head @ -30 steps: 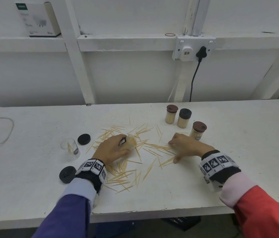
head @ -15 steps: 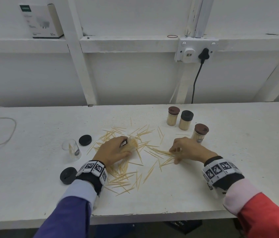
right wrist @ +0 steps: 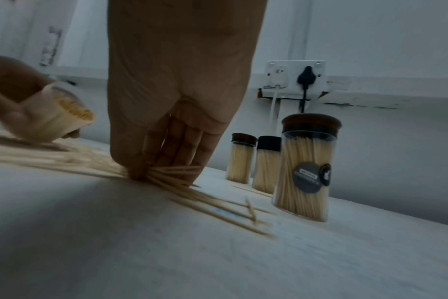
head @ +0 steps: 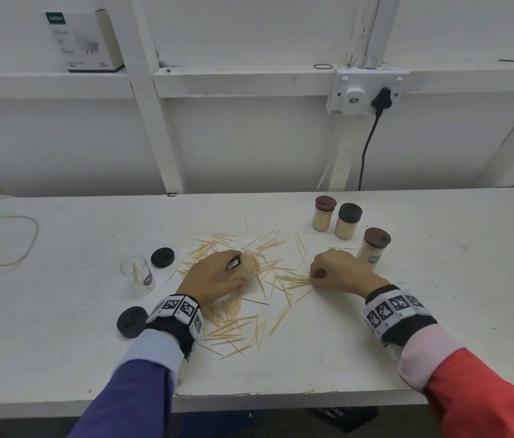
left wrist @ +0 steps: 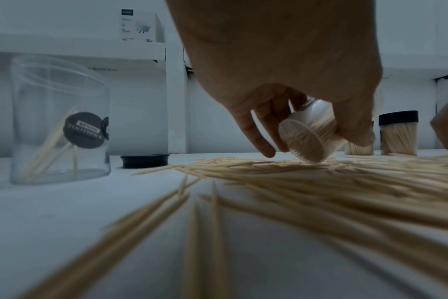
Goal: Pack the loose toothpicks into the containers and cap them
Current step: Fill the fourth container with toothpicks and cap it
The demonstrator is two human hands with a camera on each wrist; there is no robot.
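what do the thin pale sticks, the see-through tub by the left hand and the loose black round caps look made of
Thin pale sticks: likely bare wood or bamboo; matt, tan, pointed. See-through tub: probably clear glossy plastic, since the sticks inside show through; glass not ruled out. Loose black round caps: seemingly matt black plastic, moulded.

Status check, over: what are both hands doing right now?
Left hand holds tilted container. Right hand pinches toothpick bundle. Loose toothpicks remain; nothing blocking.
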